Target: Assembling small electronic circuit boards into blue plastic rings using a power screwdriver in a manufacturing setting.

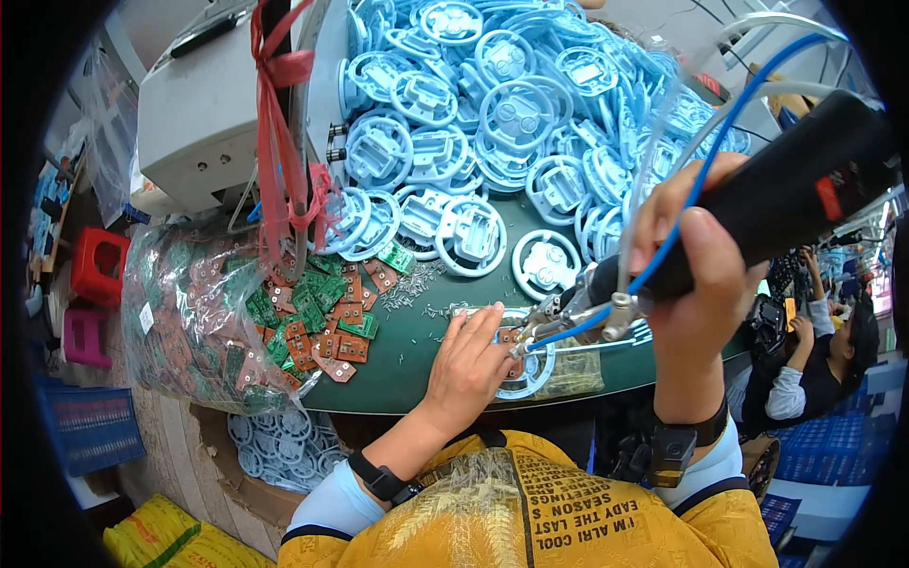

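Observation:
My right hand is wrapped round a black power screwdriver, tilted with its tip down to the left. A blue air hose runs along it. The tip end meets a light blue plastic steering wheel lying at the table's near edge. A small brown circuit board sits inside that wheel, partly hidden by fingers and the driver. With its fingertips, my left hand holds the wheel and board down from the left side. Another light blue wheel lies just beyond.
A large heap of light blue wheels covers the far table. Loose screws lie near green and brown circuit boards spilling from a clear bag. A grey machine stands far left. Another person works at right.

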A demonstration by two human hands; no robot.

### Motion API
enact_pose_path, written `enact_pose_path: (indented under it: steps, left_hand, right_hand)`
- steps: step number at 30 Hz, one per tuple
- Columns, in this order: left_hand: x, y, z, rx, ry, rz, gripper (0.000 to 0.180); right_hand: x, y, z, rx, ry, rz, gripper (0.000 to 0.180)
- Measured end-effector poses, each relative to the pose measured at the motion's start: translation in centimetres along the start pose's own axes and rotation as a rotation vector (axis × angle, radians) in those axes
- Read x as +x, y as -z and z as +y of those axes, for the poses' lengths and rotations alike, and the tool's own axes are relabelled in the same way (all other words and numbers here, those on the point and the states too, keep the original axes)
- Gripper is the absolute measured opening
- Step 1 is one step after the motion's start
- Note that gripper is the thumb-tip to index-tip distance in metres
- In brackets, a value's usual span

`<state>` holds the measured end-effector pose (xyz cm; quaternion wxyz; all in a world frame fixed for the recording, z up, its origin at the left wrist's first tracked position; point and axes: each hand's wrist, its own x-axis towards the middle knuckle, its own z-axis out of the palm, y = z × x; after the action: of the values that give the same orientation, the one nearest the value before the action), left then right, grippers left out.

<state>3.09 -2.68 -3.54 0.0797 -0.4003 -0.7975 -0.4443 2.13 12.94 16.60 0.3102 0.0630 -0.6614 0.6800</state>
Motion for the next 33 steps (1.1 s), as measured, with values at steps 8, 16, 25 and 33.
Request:
enact_pose_path:
  steps: [8, 16, 25, 33]
  left_hand:
    - [-0.1, -0.2, 0.1, -0.016, -0.002, 0.039, 0.014]
    - [0.8, 3.5, -3.4, 0.023, 0.263, 0.273, 0.017]
    - [0.6, 2.4, 1.4, 0.11, -0.03, -0.116, 0.042]
    - [1.9, 1.0, 2.1, 0.076, -0.022, -0.162, 0.041]
  right_hand:
    - [2.1, 2.0, -3.6, -0.076, 0.113, 0.054, 0.044]
    - [0.9, 1.3, -3.2, -0.104, 0.075, 0.053, 0.036]
    - [-0.3, 1.5, -2.5, -0.109, 0.015, 0.058, 0.037]
    - [-0.7, 2.0, -2.7, -0.1, 0.019, 0.081, 0.037]
